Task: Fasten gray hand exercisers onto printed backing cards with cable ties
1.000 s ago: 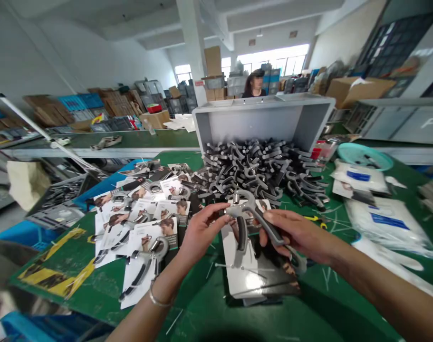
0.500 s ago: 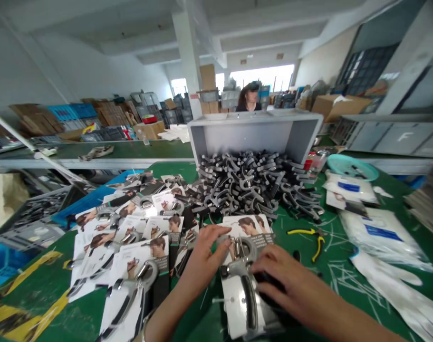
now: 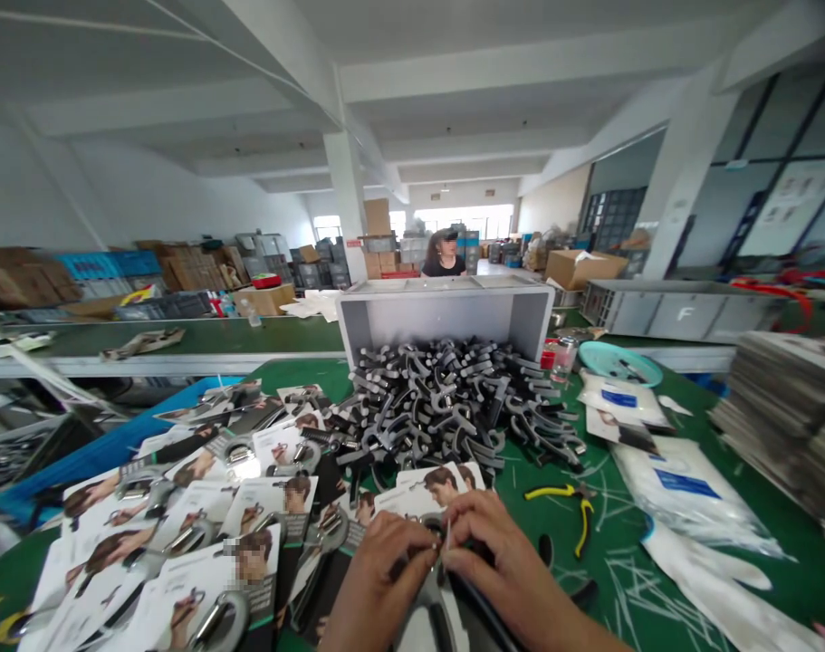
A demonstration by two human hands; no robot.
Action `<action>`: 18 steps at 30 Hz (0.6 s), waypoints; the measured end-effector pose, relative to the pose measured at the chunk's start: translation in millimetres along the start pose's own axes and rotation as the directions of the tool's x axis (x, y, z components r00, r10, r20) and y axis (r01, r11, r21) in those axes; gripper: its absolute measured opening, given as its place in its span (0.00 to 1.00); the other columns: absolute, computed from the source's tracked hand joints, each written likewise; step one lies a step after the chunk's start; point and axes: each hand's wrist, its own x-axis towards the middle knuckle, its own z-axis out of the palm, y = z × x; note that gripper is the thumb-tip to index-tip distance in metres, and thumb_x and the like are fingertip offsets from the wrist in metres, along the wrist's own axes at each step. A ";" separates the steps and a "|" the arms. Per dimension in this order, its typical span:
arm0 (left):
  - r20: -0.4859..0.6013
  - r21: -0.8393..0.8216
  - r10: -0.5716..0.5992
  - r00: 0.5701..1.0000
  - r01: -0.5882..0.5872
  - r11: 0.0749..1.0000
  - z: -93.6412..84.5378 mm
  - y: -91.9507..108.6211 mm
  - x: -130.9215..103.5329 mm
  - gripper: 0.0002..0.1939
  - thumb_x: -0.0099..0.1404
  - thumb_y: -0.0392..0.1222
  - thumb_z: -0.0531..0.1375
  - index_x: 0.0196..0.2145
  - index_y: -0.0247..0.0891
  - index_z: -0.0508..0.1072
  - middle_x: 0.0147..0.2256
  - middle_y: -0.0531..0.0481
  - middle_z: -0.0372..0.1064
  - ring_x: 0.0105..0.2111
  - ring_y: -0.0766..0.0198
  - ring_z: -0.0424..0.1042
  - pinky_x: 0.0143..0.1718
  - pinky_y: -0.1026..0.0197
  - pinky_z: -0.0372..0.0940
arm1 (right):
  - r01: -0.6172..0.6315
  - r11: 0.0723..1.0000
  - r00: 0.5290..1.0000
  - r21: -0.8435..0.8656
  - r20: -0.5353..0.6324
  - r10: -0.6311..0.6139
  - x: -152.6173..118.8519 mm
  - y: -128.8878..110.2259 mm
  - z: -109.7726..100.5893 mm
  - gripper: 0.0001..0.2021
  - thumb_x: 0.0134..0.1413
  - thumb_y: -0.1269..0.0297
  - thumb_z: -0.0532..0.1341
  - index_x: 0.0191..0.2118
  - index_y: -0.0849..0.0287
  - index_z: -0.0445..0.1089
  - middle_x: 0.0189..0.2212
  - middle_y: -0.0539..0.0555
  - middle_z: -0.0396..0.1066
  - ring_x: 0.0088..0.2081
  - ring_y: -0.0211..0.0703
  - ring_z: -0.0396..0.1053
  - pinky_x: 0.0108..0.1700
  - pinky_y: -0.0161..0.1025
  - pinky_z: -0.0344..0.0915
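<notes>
A grey-and-black spring hand gripper [image 3: 434, 593] lies on a printed backing card [image 3: 407, 497] in front of me. My left hand [image 3: 387, 575] is closed over its upper left side, thumb and fingers pinched near the spring; what they pinch is too small to make out. From the other side my right hand [image 3: 497, 561] pinches a thin white cable tie [image 3: 448, 532] above the hand gripper. The fingertips of both hands nearly meet and hide most of the spring. Left of them several carded hand grippers [image 3: 218, 620] overlap on the green table [image 3: 554, 625].
A heap of loose hand grippers [image 3: 439, 398] spills from a tipped grey crate [image 3: 446, 312]. To the right lie yellow-handled cutters [image 3: 579, 516], scattered tie strips [image 3: 647, 589], white gloves [image 3: 717, 580], plastic bags [image 3: 697, 493] and a turquoise dish [image 3: 619, 362]. A person [image 3: 444, 258] is behind the crate.
My hands have come together over the hand gripper, and the right now pinches the cable tie. My view has tilted up and shifted right.
</notes>
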 end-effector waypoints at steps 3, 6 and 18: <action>-0.056 -0.067 -0.046 0.997 0.042 0.997 1.3 2.0 -2.1 0.04 0.66 0.38 0.62 0.33 0.42 0.77 0.36 0.49 0.76 0.42 0.57 0.71 0.47 0.54 0.62 | -0.069 0.997 0.997 -0.024 0.026 0.069 -1.6 -3.5 -2.1 0.08 0.62 0.59 0.62 0.32 0.54 0.72 0.52 0.54 0.68 0.58 0.51 0.60 0.63 0.52 0.52; -0.091 -0.169 -0.096 0.991 0.080 0.982 1.4 1.3 -3.4 0.03 0.65 0.38 0.63 0.34 0.42 0.79 0.37 0.48 0.76 0.43 0.57 0.72 0.50 0.53 0.63 | -0.088 0.995 0.989 -0.051 0.118 0.094 -4.2 -2.1 -5.5 0.11 0.64 0.56 0.59 0.33 0.53 0.74 0.60 0.54 0.64 0.64 0.54 0.54 0.65 0.58 0.46; -0.114 -0.156 -0.124 0.986 0.105 0.982 3.3 5.4 -5.3 0.04 0.64 0.35 0.64 0.34 0.41 0.79 0.37 0.49 0.76 0.43 0.59 0.71 0.50 0.54 0.62 | -0.065 0.994 0.959 -0.084 0.271 0.086 -3.5 -0.6 -11.0 0.11 0.63 0.55 0.60 0.32 0.53 0.74 0.64 0.51 0.58 0.66 0.56 0.49 0.66 0.61 0.46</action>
